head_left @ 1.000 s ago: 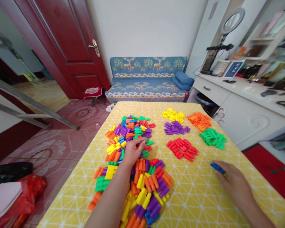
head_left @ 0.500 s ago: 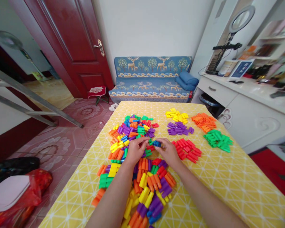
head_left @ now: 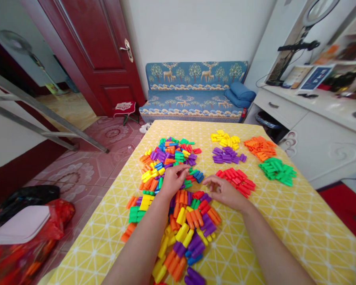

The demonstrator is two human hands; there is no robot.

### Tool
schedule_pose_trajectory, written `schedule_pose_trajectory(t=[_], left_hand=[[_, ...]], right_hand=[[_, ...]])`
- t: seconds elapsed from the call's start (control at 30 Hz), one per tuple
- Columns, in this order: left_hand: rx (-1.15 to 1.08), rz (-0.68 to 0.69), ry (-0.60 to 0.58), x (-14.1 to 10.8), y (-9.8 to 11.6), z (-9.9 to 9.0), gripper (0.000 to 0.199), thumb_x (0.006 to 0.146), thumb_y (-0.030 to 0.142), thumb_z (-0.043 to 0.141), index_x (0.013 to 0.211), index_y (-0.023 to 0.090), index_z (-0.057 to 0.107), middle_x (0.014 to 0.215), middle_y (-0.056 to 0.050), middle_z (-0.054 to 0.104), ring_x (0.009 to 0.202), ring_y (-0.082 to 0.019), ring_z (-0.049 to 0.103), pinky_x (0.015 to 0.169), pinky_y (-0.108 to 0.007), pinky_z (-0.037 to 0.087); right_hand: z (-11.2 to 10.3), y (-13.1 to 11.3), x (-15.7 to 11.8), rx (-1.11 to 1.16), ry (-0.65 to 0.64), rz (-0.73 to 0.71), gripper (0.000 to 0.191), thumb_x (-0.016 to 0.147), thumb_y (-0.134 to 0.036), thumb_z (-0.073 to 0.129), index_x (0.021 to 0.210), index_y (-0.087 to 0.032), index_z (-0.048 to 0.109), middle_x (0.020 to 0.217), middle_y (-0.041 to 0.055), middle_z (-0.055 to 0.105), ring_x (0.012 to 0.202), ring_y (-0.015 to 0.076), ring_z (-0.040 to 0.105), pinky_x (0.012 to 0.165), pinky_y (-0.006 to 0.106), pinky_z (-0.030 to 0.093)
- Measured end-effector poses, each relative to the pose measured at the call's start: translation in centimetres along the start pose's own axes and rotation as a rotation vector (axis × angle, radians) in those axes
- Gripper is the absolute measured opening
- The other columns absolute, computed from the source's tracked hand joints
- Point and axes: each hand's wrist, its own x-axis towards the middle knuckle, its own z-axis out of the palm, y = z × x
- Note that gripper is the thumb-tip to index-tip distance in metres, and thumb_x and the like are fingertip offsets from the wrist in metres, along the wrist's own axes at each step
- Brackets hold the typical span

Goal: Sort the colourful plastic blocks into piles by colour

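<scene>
Heap, mixed, yet ungrouped. Right of heap, five single-colour piles, already grouped. At heap's right edge, blue piece; just beside heap, right hand, fingers apart. Over heap, left hand, grip impossible to tell.

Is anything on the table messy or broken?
Messy, yes: the left heap of tube-shaped plastic pieces mixes many colours, unlike the single-colour groups on the right. One purple plastic piece pokes out right of the purple group. Nothing looks broken, but they're too small to be sure.
</scene>
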Motion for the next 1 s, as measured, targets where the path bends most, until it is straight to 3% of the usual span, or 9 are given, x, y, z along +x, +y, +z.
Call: schedule_pose_trajectory(t=[0.1, 0.2, 0.33, 0.43, 0.57, 0.67, 0.73, 1.0], left_hand=[[-0.044, -0.003, 0.000, -0.1, 0.4, -0.1, 0.028, 0.089, 0.033, 0.053, 0.095, 0.015, 0.073, 0.074, -0.005, 0.073, 0.066, -0.016, 0.065, 0.066, -0.026, 0.050], [-0.199, -0.032, 0.021, -0.2, 0.4, -0.2, 0.039, 0.092, 0.044, 0.049, 0.096, 0.014, 0.072, 0.072, -0.005, 0.071, 0.064, -0.015, 0.063, 0.064, -0.026, 0.049], [-0.696, -0.144, 0.117, 0.1, 0.2, -0.6, 0.053, 0.087, 0.060, 0.048, 0.098, 0.013, 0.071, 0.075, -0.007, 0.071, 0.067, -0.015, 0.064, 0.067, -0.027, 0.051], [-1.114, -0.241, 0.177, 0.7, 0.6, -1.7, 0.064, 0.084, 0.069, 0.042, 0.098, 0.013, 0.069, 0.079, -0.009, 0.071, 0.072, -0.016, 0.065, 0.070, -0.028, 0.051], [-1.317, -0.281, 0.175, 1.3, 2.0, -3.5, 0.058, 0.087, 0.065, 0.043, 0.104, 0.016, 0.068, 0.089, -0.008, 0.072, 0.079, -0.015, 0.066, 0.073, -0.027, 0.052], [-1.224, -0.275, 0.115, 1.6, 3.0, -4.2, 0.045, 0.085, 0.056, 0.054, 0.103, 0.017, 0.068, 0.089, -0.007, 0.072, 0.077, -0.012, 0.065, 0.071, -0.023, 0.052], [-1.042, -0.255, 0.064, 1.9, 3.5, -4.4, 0.040, 0.083, 0.050, 0.061, 0.103, 0.017, 0.069, 0.090, -0.006, 0.072, 0.075, -0.012, 0.065, 0.070, -0.022, 0.051], [0.200, -0.067, -0.277, 1.8, 3.7, -5.5, 0.024, 0.078, 0.037, 0.065, 0.083, 0.016, 0.073, 0.077, -0.004, 0.072, 0.070, -0.016, 0.063, 0.062, -0.025, 0.045]], right_hand=[[0.9, 0.0, 0.1, -0.017, -0.113, 0.026, 0.032, 0.069, -0.023, 0.070, 0.101, -0.021, 0.068, 0.083, 0.0010, 0.060, 0.070, 0.0146, 0.054, 0.063, 0.026, 0.043], [2.8, 0.7, 1.0, -0.027, 0.008, 0.037, 0.030, 0.068, -0.027, 0.073, 0.097, -0.020, 0.069, 0.074, -0.0016, 0.055, 0.060, 0.0116, 0.047, 0.056, 0.025, 0.038], [4.6, 1.7, 2.0, -0.037, 0.184, -0.032, 0.027, 0.071, -0.033, 0.073, 0.093, -0.019, 0.069, 0.070, -0.0023, 0.053, 0.058, 0.0112, 0.047, 0.055, 0.025, 0.039], [4.9, 1.8, 2.0, -0.079, 0.202, -0.099, 0.021, 0.077, -0.038, 0.068, 0.090, -0.021, 0.070, 0.076, 0.0006, 0.061, 0.062, 0.0125, 0.052, 0.058, 0.026, 0.041], [4.7, 1.3, 1.8, -0.108, 0.182, -0.161, 0.018, 0.083, -0.037, 0.063, 0.081, -0.021, 0.070, 0.080, 0.0031, 0.066, 0.072, 0.0155, 0.058, 0.067, 0.028, 0.045], [4.6, 1.3, 1.8, -0.105, 0.187, -0.182, 0.016, 0.083, -0.036, 0.063, 0.080, -0.021, 0.070, 0.081, 0.0035, 0.067, 0.075, 0.0168, 0.060, 0.070, 0.030, 0.046], [4.7, 1.5, 1.8, -0.105, 0.203, -0.186, 0.016, 0.082, -0.036, 0.064, 0.081, -0.021, 0.070, 0.082, 0.0037, 0.067, 0.076, 0.0173, 0.061, 0.071, 0.030, 0.046], [4.7, 1.8, 1.9, -0.136, 0.195, -0.181, 0.016, 0.083, -0.035, 0.063, 0.082, -0.021, 0.069, 0.081, 0.0029, 0.066, 0.076, 0.0168, 0.060, 0.069, 0.029, 0.045]])
